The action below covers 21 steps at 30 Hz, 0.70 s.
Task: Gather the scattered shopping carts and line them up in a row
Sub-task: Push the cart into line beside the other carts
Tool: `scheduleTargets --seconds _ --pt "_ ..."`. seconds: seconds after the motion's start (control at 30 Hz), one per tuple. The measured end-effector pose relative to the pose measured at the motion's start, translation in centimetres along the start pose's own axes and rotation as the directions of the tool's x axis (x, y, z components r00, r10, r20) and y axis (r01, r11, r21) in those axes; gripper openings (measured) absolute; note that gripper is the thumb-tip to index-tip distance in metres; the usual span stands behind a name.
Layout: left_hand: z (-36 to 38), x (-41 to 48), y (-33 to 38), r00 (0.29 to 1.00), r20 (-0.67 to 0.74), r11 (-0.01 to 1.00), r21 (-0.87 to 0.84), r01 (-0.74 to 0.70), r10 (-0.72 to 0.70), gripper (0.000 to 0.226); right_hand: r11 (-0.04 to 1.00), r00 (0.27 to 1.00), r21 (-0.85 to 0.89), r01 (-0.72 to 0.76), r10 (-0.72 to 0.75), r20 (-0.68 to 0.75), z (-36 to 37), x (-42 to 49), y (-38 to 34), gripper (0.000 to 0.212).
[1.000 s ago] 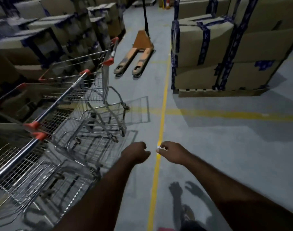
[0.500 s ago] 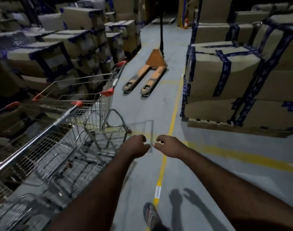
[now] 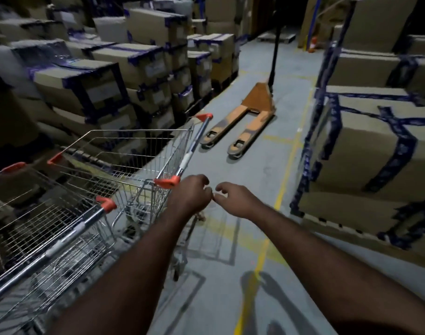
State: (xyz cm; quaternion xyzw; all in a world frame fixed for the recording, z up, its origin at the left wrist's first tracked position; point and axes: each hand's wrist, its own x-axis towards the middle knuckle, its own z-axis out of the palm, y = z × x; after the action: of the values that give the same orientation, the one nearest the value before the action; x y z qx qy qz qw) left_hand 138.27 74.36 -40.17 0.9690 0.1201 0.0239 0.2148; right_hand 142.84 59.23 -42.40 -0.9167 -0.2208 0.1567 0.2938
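Note:
Two wire shopping carts with orange corner caps stand at the left of the aisle. The far cart [image 3: 143,160] has its handle [image 3: 187,153] running towards me. The near cart [image 3: 49,238] sits beside it at lower left, with its handle [image 3: 68,238] slanting down to the left edge. My left hand [image 3: 190,197] hovers just right of the far cart's near handle cap, fingers loosely curled, holding nothing. My right hand [image 3: 233,199] is next to it over the floor, also loosely curled and empty; the fingertips of both hands almost meet.
An orange pallet jack [image 3: 245,122] lies on the grey floor ahead, forks pointing towards me. Stacks of taped cardboard boxes [image 3: 134,68] line the left side. A wrapped pallet of boxes [image 3: 371,151] stands at right. A yellow floor line [image 3: 281,189] runs up the aisle.
I have moved forward along the aisle. The carts and pallet jack are nearer, and my left hand now sits beside the far cart's handle end. Both hands stay empty.

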Motion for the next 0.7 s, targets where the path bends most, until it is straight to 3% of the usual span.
scheduleTargets --seconds 0.13,0.2,0.3,0.4,0.6,0.7 --pt "-0.6 6.3 -1.4 0.973 -0.219 0.997 -0.042 0.068 -0.075 0.034 0.986 0.988 -0.053 0.156 -0.156 -0.01 -2.3 9.9 -0.8 0.051" --pt "-0.3 9.6 -2.5 0.965 -0.237 0.994 -0.036 0.105 -0.11 0.036 0.963 0.967 -0.093 0.252 -0.255 -0.019 -3.5 15.1 -1.3 0.05" --pt "1.1 14.0 -4.6 0.962 -0.099 0.967 -0.045 0.252 -0.255 0.041 0.9 0.917 -0.184 0.395 -0.399 0.015 -4.8 22.4 -2.0 0.048" --pt "2.6 16.0 -6.2 0.927 -0.006 0.927 -0.018 0.375 -0.375 0.039 0.801 0.864 -0.325 0.502 -0.482 0.146 -5.3 28.6 -2.7 0.047" --pt "3.5 17.1 -7.6 0.853 0.127 0.856 -0.047 0.514 -0.505 0.048 0.592 0.767 -0.489 0.641 -0.467 0.44 -3.8 38.3 -1.9 0.05" --pt "3.4 17.2 -7.7 0.794 0.128 0.798 -0.027 0.602 -0.595 0.058 0.501 0.709 -0.502 0.705 -0.476 0.52 -3.7 41.3 -1.0 0.077"
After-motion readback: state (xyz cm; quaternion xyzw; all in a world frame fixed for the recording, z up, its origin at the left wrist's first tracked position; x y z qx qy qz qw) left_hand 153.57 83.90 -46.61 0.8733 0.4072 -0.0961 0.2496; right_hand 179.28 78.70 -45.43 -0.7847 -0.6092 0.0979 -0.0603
